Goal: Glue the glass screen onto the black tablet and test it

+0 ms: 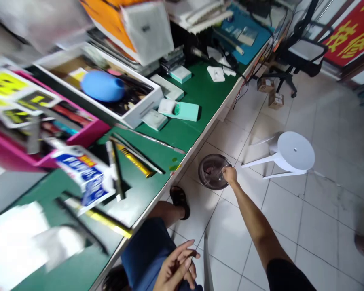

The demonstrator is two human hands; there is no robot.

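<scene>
My right hand (229, 175) is stretched out over the rim of a round dark bin (216, 187) on the floor. Its fingers are closed, and whatever they may hold is too small to make out. Inside the bin some dark reddish scraps show dimly. Close to my lap, my left hand (177, 266) is loosely curled with its fingers apart and nothing visible in it. A metal spudger (157, 141) and a gold-and-black strip (136, 161) lie on the green bench top (206, 87) to the left.
A white stool (295, 151) stands right of the bin. Along the bench are a white box (142, 107) with a blue air blower (103, 86), a pink organizer (92, 133) of tools, and a teal-and-white case (182, 111). An office chair (306, 56) stands farther back.
</scene>
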